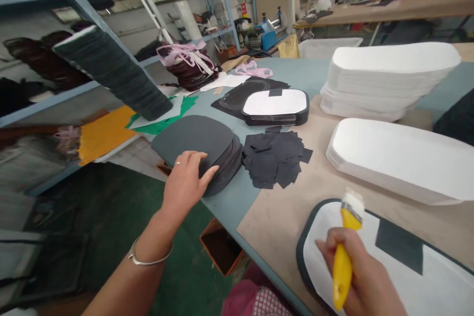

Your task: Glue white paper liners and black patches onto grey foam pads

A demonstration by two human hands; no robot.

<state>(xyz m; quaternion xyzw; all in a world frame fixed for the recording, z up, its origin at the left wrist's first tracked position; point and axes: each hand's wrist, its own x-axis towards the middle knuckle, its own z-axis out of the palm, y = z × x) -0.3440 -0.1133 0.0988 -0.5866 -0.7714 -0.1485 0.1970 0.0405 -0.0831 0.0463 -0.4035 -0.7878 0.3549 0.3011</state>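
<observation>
Blue worktable point(228, 202) with black cutouts point(192, 136)

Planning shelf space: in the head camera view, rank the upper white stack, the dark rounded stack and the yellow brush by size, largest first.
1. Upper white stack
2. Dark rounded stack
3. Yellow brush, smallest even though it is nearest the camera

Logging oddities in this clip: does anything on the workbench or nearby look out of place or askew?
Yes. The tall stack of dark sheets tilts steeply beside the blue shelving instead of lying flat, and the dark square scraps sit in a loose, scattered heap, unlike the tidy white stacks.
</observation>
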